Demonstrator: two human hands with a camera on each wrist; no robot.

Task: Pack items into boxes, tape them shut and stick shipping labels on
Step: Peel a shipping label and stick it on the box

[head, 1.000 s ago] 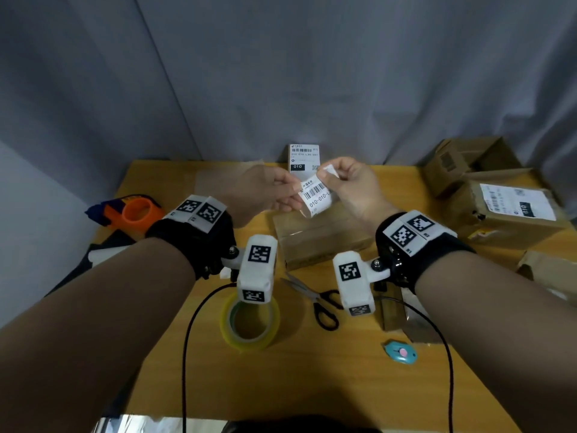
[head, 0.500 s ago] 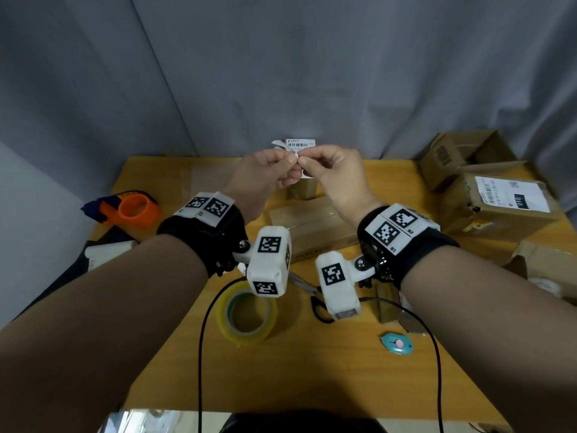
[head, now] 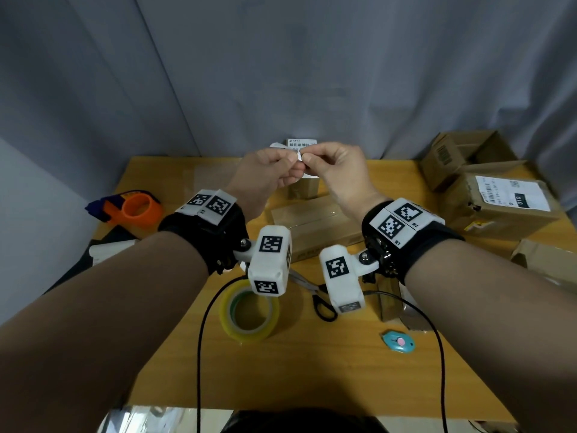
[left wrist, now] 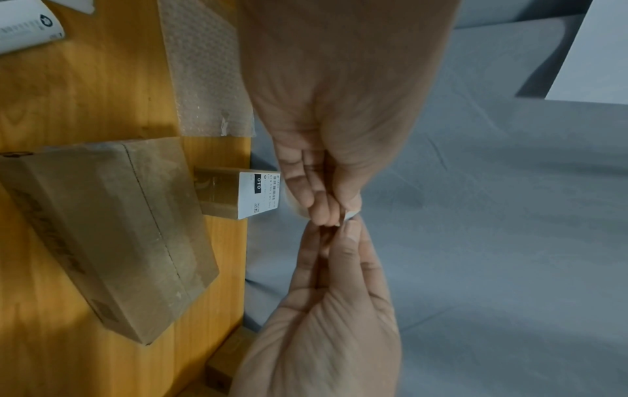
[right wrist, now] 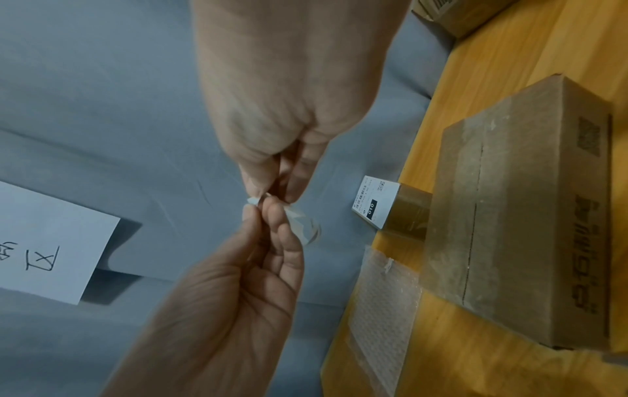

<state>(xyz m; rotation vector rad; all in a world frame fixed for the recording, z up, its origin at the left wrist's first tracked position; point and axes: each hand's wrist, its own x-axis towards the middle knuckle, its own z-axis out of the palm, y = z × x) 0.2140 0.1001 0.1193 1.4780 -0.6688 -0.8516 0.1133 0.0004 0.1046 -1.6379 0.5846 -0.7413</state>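
Above taped box (head: 315,226) | left hand (head: 265,173), right hand (head: 340,170) | fingers of both pinch label (head: 299,157)

The head view looks forward and down from above both forearms, over the orange wooden tabletop (head: 312,370) toward a grey curtain (head: 312,73). Each wrist view looks along its palm, close to the fingertips, rolled sideways so the tabletop stands vertical. All three share the taped brown cardboard box (head: 315,223) (left wrist: 112,228) (right wrist: 523,215) and the small white-labelled box (head: 302,144) (left wrist: 260,194) (right wrist: 375,201).
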